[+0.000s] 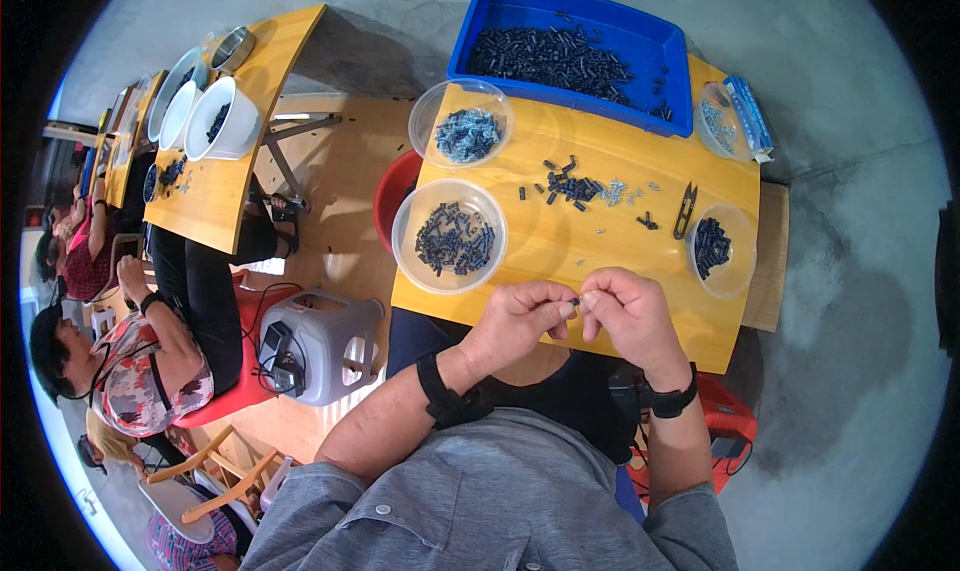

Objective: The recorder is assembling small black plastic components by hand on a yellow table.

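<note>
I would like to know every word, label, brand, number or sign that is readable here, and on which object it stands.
Blue-and-white box right of the blue tray: printing, too small and blurred to read.
Blue tray: no lettering visible.
No other text can be read.

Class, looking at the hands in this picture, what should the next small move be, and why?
Probably a gentle press on the small dark piece: the left hand and right hand appear to pinch it from opposite sides, near the close edge of the yellow table, with loose dark pieces lying beyond.
</note>
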`<action>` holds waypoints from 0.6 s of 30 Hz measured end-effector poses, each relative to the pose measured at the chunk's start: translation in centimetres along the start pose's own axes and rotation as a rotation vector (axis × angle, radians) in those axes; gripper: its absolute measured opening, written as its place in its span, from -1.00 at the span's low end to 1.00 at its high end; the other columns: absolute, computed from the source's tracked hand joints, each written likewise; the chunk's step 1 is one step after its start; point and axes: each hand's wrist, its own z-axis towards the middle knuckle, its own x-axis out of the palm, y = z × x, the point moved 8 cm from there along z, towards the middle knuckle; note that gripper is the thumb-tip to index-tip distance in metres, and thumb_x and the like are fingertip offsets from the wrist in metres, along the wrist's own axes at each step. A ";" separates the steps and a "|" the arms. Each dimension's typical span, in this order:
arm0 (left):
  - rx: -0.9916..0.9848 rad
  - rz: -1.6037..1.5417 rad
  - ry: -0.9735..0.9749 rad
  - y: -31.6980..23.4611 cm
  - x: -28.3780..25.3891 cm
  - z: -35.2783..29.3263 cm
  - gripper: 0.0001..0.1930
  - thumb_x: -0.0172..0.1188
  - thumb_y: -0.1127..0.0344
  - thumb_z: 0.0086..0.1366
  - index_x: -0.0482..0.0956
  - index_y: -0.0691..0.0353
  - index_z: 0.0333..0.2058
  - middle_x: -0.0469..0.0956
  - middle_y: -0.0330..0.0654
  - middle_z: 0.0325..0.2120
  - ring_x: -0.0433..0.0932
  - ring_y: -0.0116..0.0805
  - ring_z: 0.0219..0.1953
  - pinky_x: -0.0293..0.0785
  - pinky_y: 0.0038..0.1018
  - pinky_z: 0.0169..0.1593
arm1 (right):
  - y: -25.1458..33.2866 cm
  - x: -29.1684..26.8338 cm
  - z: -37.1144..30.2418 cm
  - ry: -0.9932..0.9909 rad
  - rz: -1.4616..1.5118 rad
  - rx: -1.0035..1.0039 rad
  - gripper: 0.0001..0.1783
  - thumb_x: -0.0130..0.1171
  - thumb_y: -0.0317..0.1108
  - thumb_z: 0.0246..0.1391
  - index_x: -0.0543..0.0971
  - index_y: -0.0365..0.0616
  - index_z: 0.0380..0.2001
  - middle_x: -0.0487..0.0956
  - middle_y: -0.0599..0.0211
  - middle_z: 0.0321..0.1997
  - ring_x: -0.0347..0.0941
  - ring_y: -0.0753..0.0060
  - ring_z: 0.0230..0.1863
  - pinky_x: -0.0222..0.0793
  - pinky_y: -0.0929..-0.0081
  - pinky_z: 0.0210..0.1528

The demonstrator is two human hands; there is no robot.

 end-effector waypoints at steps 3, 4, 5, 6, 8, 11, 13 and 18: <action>0.046 -0.021 0.009 -0.5 0.0 -0.1 -0.87 0.10 0.43 0.27 0.56 0.37 -0.28 0.55 -0.29 -0.50 0.50 -0.58 -0.45 0.46 -0.65 -0.33 | -0.2 -0.5 0.0 -0.073 0.192 0.008 -0.90 -0.02 -0.49 0.14 0.45 -0.28 -0.41 0.47 0.43 -0.52 0.40 0.65 -0.59 0.32 0.68 -0.55; 0.048 -0.020 0.010 -0.7 0.0 -0.1 -0.87 0.10 0.43 0.27 0.56 0.37 -0.28 0.55 -0.29 -0.50 0.50 -0.58 -0.45 0.46 -0.65 -0.33 | -0.1 -0.5 0.0 -0.073 0.192 0.007 -0.90 -0.02 -0.49 0.14 0.45 -0.28 -0.41 0.47 0.43 -0.52 0.40 0.65 -0.59 0.32 0.68 -0.55; 0.064 -0.019 0.015 -1.0 0.0 -0.2 -0.87 0.10 0.44 0.27 0.56 0.37 -0.28 0.55 -0.28 -0.50 0.51 -0.57 -0.44 0.46 -0.64 -0.32 | 0.2 -0.4 0.0 -0.051 0.185 -0.007 -0.90 -0.02 -0.49 0.15 0.46 -0.28 -0.41 0.46 0.43 -0.51 0.40 0.65 -0.59 0.32 0.70 -0.54; 0.079 -0.019 0.021 -1.2 0.0 -0.2 -0.87 0.09 0.45 0.27 0.56 0.37 -0.28 0.56 -0.27 -0.49 0.51 -0.56 -0.43 0.47 -0.64 -0.31 | 0.4 -0.2 -0.1 -0.028 0.179 -0.020 -0.89 -0.02 -0.49 0.16 0.46 -0.28 -0.41 0.46 0.42 -0.51 0.40 0.66 -0.59 0.31 0.71 -0.54; 0.074 -0.042 0.022 -1.4 0.1 -0.3 -0.88 0.09 0.45 0.27 0.56 0.37 -0.29 0.56 -0.26 -0.48 0.51 -0.56 -0.43 0.47 -0.63 -0.31 | 0.9 0.1 -0.2 -0.024 0.154 -0.027 -0.89 -0.02 -0.48 0.16 0.46 -0.28 -0.41 0.46 0.43 -0.52 0.39 0.67 -0.59 0.30 0.71 -0.54; 0.065 -0.067 0.033 -1.5 0.2 -0.4 -0.88 0.09 0.45 0.27 0.56 0.37 -0.29 0.56 -0.26 -0.48 0.51 -0.56 -0.43 0.47 -0.63 -0.31 | 1.4 0.3 -0.5 -0.017 0.101 -0.030 -0.90 -0.01 -0.49 0.15 0.46 -0.27 -0.41 0.45 0.45 -0.53 0.37 0.68 -0.60 0.29 0.72 -0.54; 0.061 -0.067 0.041 -1.5 0.3 -0.4 -0.88 0.09 0.46 0.27 0.56 0.37 -0.30 0.56 -0.26 -0.48 0.51 -0.56 -0.43 0.47 -0.63 -0.31 | 1.4 0.3 -0.6 -0.013 0.074 -0.029 -0.90 -0.01 -0.49 0.14 0.46 -0.27 -0.42 0.44 0.46 -0.53 0.36 0.69 -0.60 0.28 0.72 -0.54; 0.039 -0.066 0.030 -1.3 0.3 -0.4 -0.88 0.09 0.45 0.27 0.56 0.37 -0.30 0.55 -0.28 -0.48 0.51 -0.57 -0.44 0.46 -0.64 -0.32 | 1.8 0.5 -0.5 0.003 -0.035 -0.042 -0.90 0.01 -0.50 0.10 0.47 -0.25 -0.48 0.43 0.52 -0.58 0.34 0.74 -0.60 0.26 0.71 -0.55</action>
